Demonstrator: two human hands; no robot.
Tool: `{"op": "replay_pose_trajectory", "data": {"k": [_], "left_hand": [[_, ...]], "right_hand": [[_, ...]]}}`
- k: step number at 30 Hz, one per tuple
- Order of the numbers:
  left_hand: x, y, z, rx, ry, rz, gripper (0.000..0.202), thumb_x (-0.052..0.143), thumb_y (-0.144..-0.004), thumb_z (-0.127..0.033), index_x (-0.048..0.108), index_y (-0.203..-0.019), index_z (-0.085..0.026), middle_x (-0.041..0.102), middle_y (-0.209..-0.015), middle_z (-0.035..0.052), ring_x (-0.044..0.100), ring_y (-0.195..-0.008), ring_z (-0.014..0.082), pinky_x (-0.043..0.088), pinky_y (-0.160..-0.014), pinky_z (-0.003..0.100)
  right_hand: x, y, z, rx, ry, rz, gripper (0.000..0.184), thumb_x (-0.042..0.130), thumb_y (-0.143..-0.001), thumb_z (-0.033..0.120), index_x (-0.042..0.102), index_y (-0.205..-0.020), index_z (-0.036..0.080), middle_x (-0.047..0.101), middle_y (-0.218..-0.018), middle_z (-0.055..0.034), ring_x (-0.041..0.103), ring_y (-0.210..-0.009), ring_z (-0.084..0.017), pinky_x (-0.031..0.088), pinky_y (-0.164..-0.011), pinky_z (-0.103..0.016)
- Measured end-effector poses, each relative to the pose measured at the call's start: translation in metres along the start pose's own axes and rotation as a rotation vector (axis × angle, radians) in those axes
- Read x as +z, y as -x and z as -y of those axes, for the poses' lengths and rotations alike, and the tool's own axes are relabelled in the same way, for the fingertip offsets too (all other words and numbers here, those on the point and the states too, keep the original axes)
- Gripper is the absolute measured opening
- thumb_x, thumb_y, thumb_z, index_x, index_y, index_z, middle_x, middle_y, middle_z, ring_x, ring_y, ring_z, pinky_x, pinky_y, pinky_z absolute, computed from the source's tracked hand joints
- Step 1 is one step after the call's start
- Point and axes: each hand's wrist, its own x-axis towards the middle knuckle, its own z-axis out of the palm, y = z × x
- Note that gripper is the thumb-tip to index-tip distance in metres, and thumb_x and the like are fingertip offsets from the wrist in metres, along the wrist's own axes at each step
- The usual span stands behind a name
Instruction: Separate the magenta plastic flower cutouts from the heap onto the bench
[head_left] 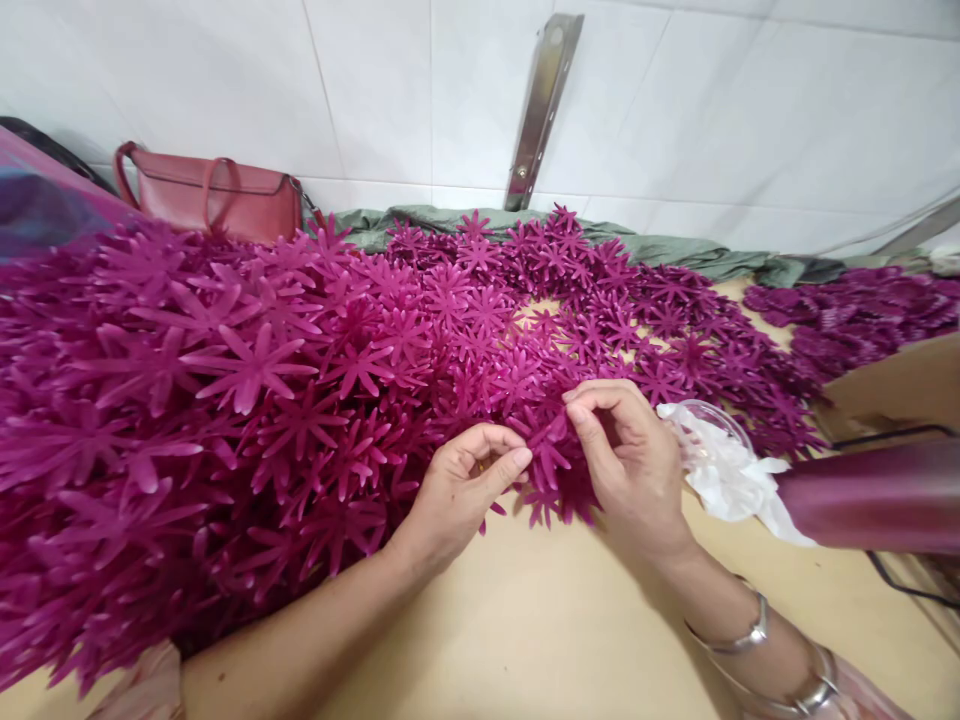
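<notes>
A huge heap of magenta plastic flower pieces (pixel 225 380) covers the left and middle of the tan table (pixel 540 620). My left hand (pixel 461 490) is curled at the heap's front edge, thumb and fingers pinched on a flower piece. My right hand (pixel 630 460) is beside it, fingers pinching the same small cluster of magenta flower pieces (pixel 551 465) held between both hands. Silver bangles (pixel 757 650) ring my right wrist.
A red handbag (pixel 217 195) stands against the white tiled wall at the back left. A green cloth (pixel 675 250) lies behind the heap. A clear plastic bag (pixel 727 470) and a dark magenta roll (pixel 877 495) sit at the right, with a cardboard piece (pixel 900 385) and more flowers (pixel 855 310).
</notes>
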Motion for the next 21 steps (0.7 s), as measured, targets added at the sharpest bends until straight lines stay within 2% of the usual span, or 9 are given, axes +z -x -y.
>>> {"op": "replay_pose_trajectory", "data": {"k": [3,8,12,14,16,17,19,21], "left_hand": [[0.0,0.0,-0.002,0.003,-0.011,0.01,0.029,0.078,-0.089,-0.043,0.067,-0.086,-0.016,0.063,-0.075,-0.0012,0.057,-0.07,0.01,0.048,-0.068,0.022],[-0.001,0.001,-0.001,-0.012,-0.013,0.059,0.029,0.081,-0.086,-0.043,0.069,-0.089,-0.016,0.064,-0.074,-0.0007,0.058,-0.068,0.0106,0.048,-0.065,0.022],[0.001,-0.001,0.003,0.022,0.1,-0.052,0.029,0.083,-0.086,-0.041,0.067,-0.09,-0.017,0.065,-0.081,-0.0015,0.062,-0.074,0.01,0.053,-0.072,0.022],[0.001,-0.002,0.005,0.034,0.141,-0.064,0.028,0.083,-0.086,-0.039,0.068,-0.095,-0.018,0.067,-0.084,-0.0015,0.063,-0.076,0.0096,0.054,-0.074,0.022],[0.001,-0.002,0.007,0.03,0.16,-0.061,0.025,0.082,-0.088,-0.037,0.07,-0.099,-0.018,0.069,-0.087,-0.0008,0.064,-0.078,0.0093,0.055,-0.076,0.021],[0.0,-0.002,0.008,0.022,0.17,-0.062,0.024,0.081,-0.089,-0.035,0.07,-0.101,-0.018,0.07,-0.088,-0.0004,0.065,-0.078,0.0092,0.055,-0.077,0.021],[-0.001,-0.002,0.009,-0.001,0.196,-0.069,0.02,0.08,-0.09,-0.032,0.071,-0.102,-0.019,0.072,-0.091,0.0002,0.065,-0.079,0.0093,0.055,-0.079,0.022],[-0.001,-0.001,0.008,-0.013,0.225,-0.067,0.018,0.079,-0.089,-0.029,0.072,-0.103,-0.02,0.073,-0.094,0.0004,0.066,-0.08,0.0101,0.055,-0.08,0.023]], "right_hand": [[-0.001,-0.002,-0.006,0.068,-0.031,-0.03,0.007,0.059,-0.103,0.026,0.062,-0.099,0.024,0.067,-0.101,-0.0054,0.065,-0.096,-0.022,0.051,-0.089,-0.039],[-0.001,-0.004,-0.02,0.215,-0.048,-0.163,0.016,0.061,-0.103,0.039,0.06,-0.098,0.023,0.067,-0.096,-0.005,0.065,-0.092,-0.021,0.051,-0.09,-0.04],[0.006,-0.003,-0.019,0.423,-0.446,-0.08,0.017,0.062,-0.102,0.043,0.06,-0.106,0.027,0.071,-0.092,-0.0016,0.07,-0.084,-0.019,0.058,-0.082,-0.037],[0.008,-0.005,-0.016,0.516,-0.636,-0.072,0.019,0.061,-0.102,0.045,0.062,-0.109,0.027,0.075,-0.098,-0.0032,0.074,-0.087,-0.02,0.062,-0.083,-0.039],[0.008,-0.008,-0.014,0.596,-0.757,-0.048,0.031,0.054,-0.103,0.052,0.065,-0.11,0.024,0.077,-0.105,-0.0073,0.076,-0.093,-0.022,0.064,-0.087,-0.042],[0.007,-0.009,-0.014,0.619,-0.782,-0.029,0.037,0.052,-0.103,0.056,0.066,-0.112,0.023,0.078,-0.107,-0.0087,0.077,-0.095,-0.023,0.064,-0.088,-0.043],[0.005,-0.01,-0.015,0.611,-0.749,0.0,0.037,0.059,-0.1,0.057,0.066,-0.115,0.024,0.079,-0.106,-0.0079,0.078,-0.095,-0.024,0.065,-0.087,-0.043],[0.002,-0.008,-0.017,0.552,-0.617,0.0,0.031,0.071,-0.095,0.049,0.065,-0.116,0.027,0.08,-0.103,-0.0045,0.079,-0.091,-0.022,0.066,-0.086,-0.04]]}}
